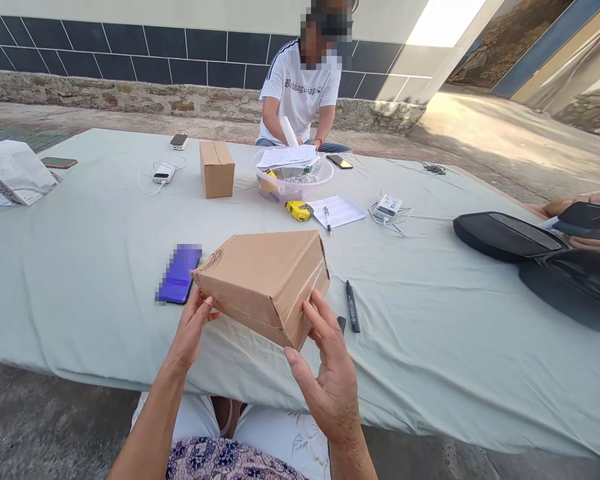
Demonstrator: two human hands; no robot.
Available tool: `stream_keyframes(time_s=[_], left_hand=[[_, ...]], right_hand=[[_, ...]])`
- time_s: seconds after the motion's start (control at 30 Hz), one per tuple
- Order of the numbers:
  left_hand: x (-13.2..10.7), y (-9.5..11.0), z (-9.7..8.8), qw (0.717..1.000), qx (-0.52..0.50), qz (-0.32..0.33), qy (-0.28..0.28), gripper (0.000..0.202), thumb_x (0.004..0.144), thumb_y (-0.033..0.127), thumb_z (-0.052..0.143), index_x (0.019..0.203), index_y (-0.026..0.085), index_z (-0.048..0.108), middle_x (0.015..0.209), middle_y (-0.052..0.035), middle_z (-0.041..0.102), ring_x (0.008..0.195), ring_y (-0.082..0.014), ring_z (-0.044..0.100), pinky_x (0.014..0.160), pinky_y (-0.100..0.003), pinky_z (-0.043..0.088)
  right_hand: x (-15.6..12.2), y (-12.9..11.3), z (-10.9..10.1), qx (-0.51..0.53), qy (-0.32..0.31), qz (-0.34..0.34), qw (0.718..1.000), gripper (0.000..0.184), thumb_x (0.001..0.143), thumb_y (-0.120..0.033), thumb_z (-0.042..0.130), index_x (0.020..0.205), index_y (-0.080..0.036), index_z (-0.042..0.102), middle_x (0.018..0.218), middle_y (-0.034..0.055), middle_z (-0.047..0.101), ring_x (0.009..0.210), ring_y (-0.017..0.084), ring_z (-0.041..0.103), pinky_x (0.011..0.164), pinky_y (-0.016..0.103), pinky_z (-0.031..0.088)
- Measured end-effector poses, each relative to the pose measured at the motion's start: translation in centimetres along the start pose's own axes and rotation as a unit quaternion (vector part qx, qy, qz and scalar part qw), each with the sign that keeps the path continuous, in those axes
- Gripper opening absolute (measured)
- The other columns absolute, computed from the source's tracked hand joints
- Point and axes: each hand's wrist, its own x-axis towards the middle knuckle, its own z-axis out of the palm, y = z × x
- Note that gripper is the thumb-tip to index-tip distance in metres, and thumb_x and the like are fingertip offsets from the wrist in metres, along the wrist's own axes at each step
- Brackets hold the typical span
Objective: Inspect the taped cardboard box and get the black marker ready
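A brown cardboard box [247, 267] is held tilted over the near part of the cloth-covered table, between both my hands. My left hand [193, 327] grips its left corner, near some dark scribbled lines on the cardboard. The fingers of my right hand [330, 367] press on the right end, where strips of clear tape shine, with the thumb at the lower corner. Left of the box lies a phone [180, 273] with a purple-blue screen. A black marker [353, 307] rests to the right, and a small black item [341, 324] is partly hidden by my right hand.
Further back stand a smaller cardboard box [217, 170] and a clear plastic basin [325, 175] of papers and items. Near them lie a yellow tape measure [299, 211], a paper sheet [347, 212] and a pen [327, 220]. A person [300, 93] sits opposite; an open black case [510, 237] is at right.
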Motion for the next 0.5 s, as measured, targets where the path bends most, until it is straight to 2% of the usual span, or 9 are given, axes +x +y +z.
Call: stream_keyframes(time_s=[0.07, 0.13, 0.27, 0.4, 0.5], left_hand=[[-0.2, 0.0, 0.3, 1.000, -0.019, 0.001, -0.009, 0.074, 0.089, 0.066, 0.066, 0.154, 0.037, 0.046, 0.153, -0.0085, 0.057, 0.136, -0.0313, 0.057, 0.096, -0.040, 0.055], [-0.2, -0.1, 0.6, 0.999, -0.043, -0.008, -0.014, 0.084, 0.087, 0.073, 0.065, 0.158, 0.036, 0.040, 0.149, -0.0111, 0.061, 0.132, -0.0317, 0.061, 0.098, -0.042, 0.054], [-0.2, -0.2, 1.0, 0.993, -0.110, -0.037, -0.019, 0.099, 0.077, 0.091, 0.058, 0.158, 0.037, 0.041, 0.144, -0.0133, 0.065, 0.130, -0.0349, 0.063, 0.095, -0.045, 0.056], [-0.2, 0.2, 1.0, 0.982, -0.173, -0.065, -0.042, 0.091, 0.079, 0.094, 0.050, 0.152, 0.039, 0.050, 0.154, -0.0112, 0.058, 0.141, -0.0382, 0.055, 0.093, -0.049, 0.059], [-0.4, 0.9, 1.0, 0.973, -0.212, -0.082, -0.048, 0.087, 0.080, 0.094, 0.048, 0.140, 0.033, 0.063, 0.146, -0.0119, 0.066, 0.143, -0.0404, 0.054, 0.099, -0.053, 0.058]], right_hand=[[0.3, -0.1, 0.1, -0.016, -0.002, -0.019, 1.000, 0.058, 0.098, -0.024, 0.064, 0.154, -0.035, 0.052, 0.168, 0.0065, 0.042, 0.156, 0.031, 0.040, 0.122, 0.051, 0.046], [0.5, -0.3, 0.1, -0.027, -0.005, -0.036, 0.999, 0.057, 0.097, -0.021, 0.064, 0.152, -0.035, 0.054, 0.166, 0.0059, 0.045, 0.154, 0.029, 0.043, 0.122, 0.049, 0.046], [0.8, -0.9, 0.0, -0.042, -0.011, -0.062, 0.997, 0.059, 0.095, -0.015, 0.063, 0.150, -0.034, 0.055, 0.164, 0.0058, 0.048, 0.151, 0.028, 0.048, 0.120, 0.047, 0.050], [0.5, -1.5, 0.1, -0.057, -0.019, -0.086, 0.994, 0.062, 0.093, -0.011, 0.063, 0.150, -0.033, 0.055, 0.163, 0.0068, 0.049, 0.149, 0.030, 0.051, 0.117, 0.049, 0.053], [0.2, -2.0, 0.4, -0.076, -0.030, -0.118, 0.990, 0.066, 0.091, -0.009, 0.064, 0.152, -0.033, 0.053, 0.163, 0.0069, 0.049, 0.146, 0.030, 0.054, 0.114, 0.048, 0.055]])
